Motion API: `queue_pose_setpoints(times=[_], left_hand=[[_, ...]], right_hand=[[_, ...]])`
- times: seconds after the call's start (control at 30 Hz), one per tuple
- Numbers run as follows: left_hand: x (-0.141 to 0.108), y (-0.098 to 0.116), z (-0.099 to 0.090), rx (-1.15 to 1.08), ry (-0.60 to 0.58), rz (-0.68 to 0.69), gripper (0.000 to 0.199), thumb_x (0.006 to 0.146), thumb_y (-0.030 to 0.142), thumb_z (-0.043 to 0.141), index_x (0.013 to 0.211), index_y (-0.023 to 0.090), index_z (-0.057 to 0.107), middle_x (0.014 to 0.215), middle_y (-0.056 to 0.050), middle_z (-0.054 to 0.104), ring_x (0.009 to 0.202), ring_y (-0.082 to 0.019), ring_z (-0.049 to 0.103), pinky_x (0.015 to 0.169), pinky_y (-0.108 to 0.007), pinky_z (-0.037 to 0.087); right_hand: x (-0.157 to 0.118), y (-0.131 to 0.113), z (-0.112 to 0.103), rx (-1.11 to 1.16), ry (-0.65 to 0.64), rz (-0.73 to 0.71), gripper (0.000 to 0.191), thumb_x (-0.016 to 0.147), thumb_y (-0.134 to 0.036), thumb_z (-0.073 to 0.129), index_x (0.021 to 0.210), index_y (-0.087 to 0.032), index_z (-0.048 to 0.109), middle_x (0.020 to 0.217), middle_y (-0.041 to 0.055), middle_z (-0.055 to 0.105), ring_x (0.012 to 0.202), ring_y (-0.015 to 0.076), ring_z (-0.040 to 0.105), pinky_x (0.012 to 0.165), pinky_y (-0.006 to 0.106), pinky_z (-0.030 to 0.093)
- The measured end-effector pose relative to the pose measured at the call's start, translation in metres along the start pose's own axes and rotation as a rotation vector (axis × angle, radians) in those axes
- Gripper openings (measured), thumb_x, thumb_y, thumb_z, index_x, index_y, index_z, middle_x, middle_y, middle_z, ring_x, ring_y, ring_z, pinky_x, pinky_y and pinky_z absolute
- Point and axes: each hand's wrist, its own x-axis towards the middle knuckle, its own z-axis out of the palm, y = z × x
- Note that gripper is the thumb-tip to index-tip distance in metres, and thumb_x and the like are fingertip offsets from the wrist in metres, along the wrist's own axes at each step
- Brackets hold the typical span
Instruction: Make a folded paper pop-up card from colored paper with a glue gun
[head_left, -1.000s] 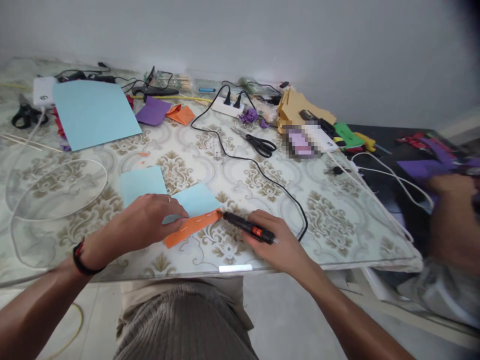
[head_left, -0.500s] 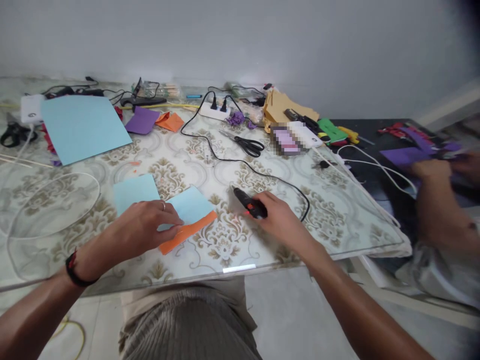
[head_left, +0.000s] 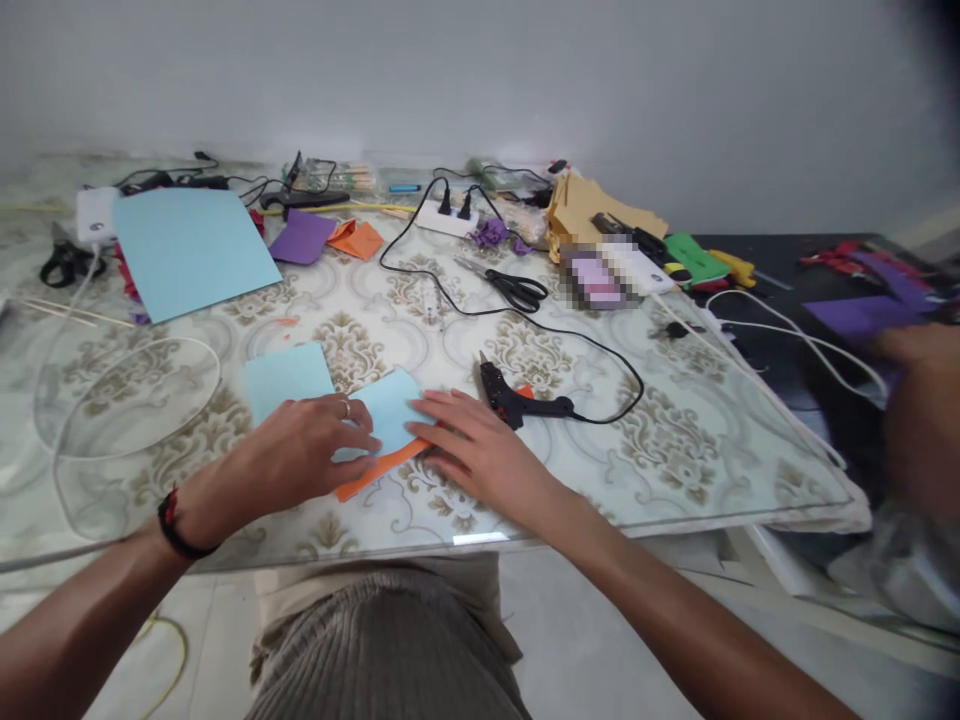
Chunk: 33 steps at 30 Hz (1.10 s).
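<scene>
A light blue paper piece (head_left: 390,400) with an orange paper strip (head_left: 375,478) along its near edge lies on the table in front of me. My left hand (head_left: 307,445) has its fingers bent down, with thumb and fingertips closed on the left part of this blue paper. Stretched fingers of my right hand (head_left: 480,450) rest flat over its right end and the strip. Just beyond that hand, a black glue gun (head_left: 510,395) lies on its side, its cord trailing right. Another light blue piece (head_left: 289,375) is partly covered by my left hand.
Farther back are a large light blue sheet (head_left: 195,250), scissors (head_left: 514,288), a white power strip (head_left: 448,217) and purple paper (head_left: 302,237). White cables cross both sides. At the right, a co-worker's blurred arm (head_left: 926,420) is beside purple paper (head_left: 855,315).
My right hand has let go of the glue gun, which now lies on the table, and has moved left onto the paper. My left hand stays at the blue paper. The view has shifted slightly.
</scene>
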Motion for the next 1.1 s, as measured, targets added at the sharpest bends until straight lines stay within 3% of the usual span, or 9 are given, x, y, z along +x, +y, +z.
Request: queue_pose_setpoints(times=[0.13,0.27,0.37,0.47,0.67,0.77,0.87,0.97,1.1], left_hand=[[-0.003,0.002,-0.002,0.016,-0.004,0.013,0.018,0.100,0.031,0.069,0.104,0.033,0.086,0.134,-0.004,0.075,0.106,-0.023,0.078,0.084,-0.032,0.062],[-0.009,-0.002,0.003,-0.076,0.055,0.096,0.024,0.101,0.020,0.063,0.110,0.027,0.084,0.144,-0.010,0.070,0.122,-0.026,0.074,0.103,-0.041,0.062],[-0.014,-0.008,0.010,-0.139,0.119,0.156,0.033,0.101,0.014,0.060,0.128,0.023,0.075,0.160,-0.013,0.058,0.145,-0.029,0.059,0.119,-0.049,0.052],[-0.017,-0.015,0.016,-0.153,0.126,0.214,0.049,0.104,0.012,0.054,0.151,0.027,0.059,0.170,-0.011,0.047,0.157,-0.027,0.044,0.129,-0.052,0.041],[-0.018,-0.024,0.019,-0.158,0.064,0.263,0.053,0.107,0.014,0.049,0.157,0.032,0.055,0.176,-0.007,0.035,0.165,-0.027,0.028,0.134,-0.055,0.029],[-0.019,-0.023,0.018,-0.151,0.068,0.272,0.054,0.106,0.011,0.048,0.156,0.032,0.055,0.176,-0.007,0.036,0.165,-0.027,0.029,0.135,-0.056,0.027],[-0.017,-0.017,0.019,-0.123,0.110,0.272,0.051,0.104,0.010,0.050,0.151,0.027,0.059,0.171,-0.010,0.044,0.163,-0.027,0.033,0.136,-0.056,0.026],[-0.010,-0.010,0.025,-0.059,0.114,0.255,0.045,0.103,0.011,0.049,0.146,0.017,0.059,0.172,-0.016,0.042,0.165,-0.028,0.028,0.137,-0.054,0.024],[0.000,-0.005,0.035,0.009,0.131,0.258,0.057,0.105,0.015,0.046,0.162,0.013,0.040,0.176,-0.018,0.032,0.166,-0.027,0.024,0.137,-0.050,0.022]], right_hand=[[-0.001,0.007,0.007,0.005,0.010,-0.022,0.031,0.106,-0.022,0.063,0.135,-0.021,0.073,0.142,0.0144,0.072,0.141,0.0295,0.062,0.121,0.058,0.050],[-0.003,0.008,0.007,0.014,0.029,-0.013,0.030,0.106,-0.019,0.062,0.132,-0.023,0.076,0.140,0.0135,0.074,0.139,0.0289,0.065,0.119,0.056,0.054],[-0.004,0.007,0.009,-0.004,0.040,-0.025,0.031,0.105,-0.015,0.062,0.129,-0.025,0.077,0.137,0.0117,0.075,0.138,0.0287,0.066,0.119,0.056,0.054],[-0.005,0.007,0.011,-0.058,0.037,-0.050,0.031,0.105,-0.013,0.061,0.127,-0.025,0.079,0.135,0.0100,0.077,0.136,0.0285,0.067,0.119,0.056,0.054],[-0.006,0.008,0.014,-0.108,0.043,-0.087,0.030,0.105,-0.012,0.061,0.126,-0.024,0.079,0.133,0.0096,0.078,0.133,0.0281,0.069,0.120,0.056,0.053],[-0.008,0.010,0.015,-0.094,0.017,-0.070,0.032,0.105,-0.012,0.061,0.128,-0.025,0.078,0.135,0.0095,0.078,0.134,0.0278,0.069,0.121,0.057,0.052],[-0.008,0.010,0.016,-0.140,0.012,-0.084,0.029,0.106,-0.014,0.060,0.126,-0.025,0.078,0.134,0.0087,0.078,0.134,0.0271,0.069,0.121,0.054,0.053],[-0.006,0.008,0.016,-0.177,0.015,-0.106,0.029,0.106,-0.013,0.059,0.127,-0.022,0.077,0.135,0.0091,0.078,0.134,0.0269,0.069,0.122,0.054,0.052],[-0.005,0.004,0.009,-0.183,0.024,-0.110,0.027,0.108,-0.016,0.057,0.128,-0.018,0.075,0.135,0.0091,0.078,0.134,0.0272,0.069,0.122,0.055,0.051]])
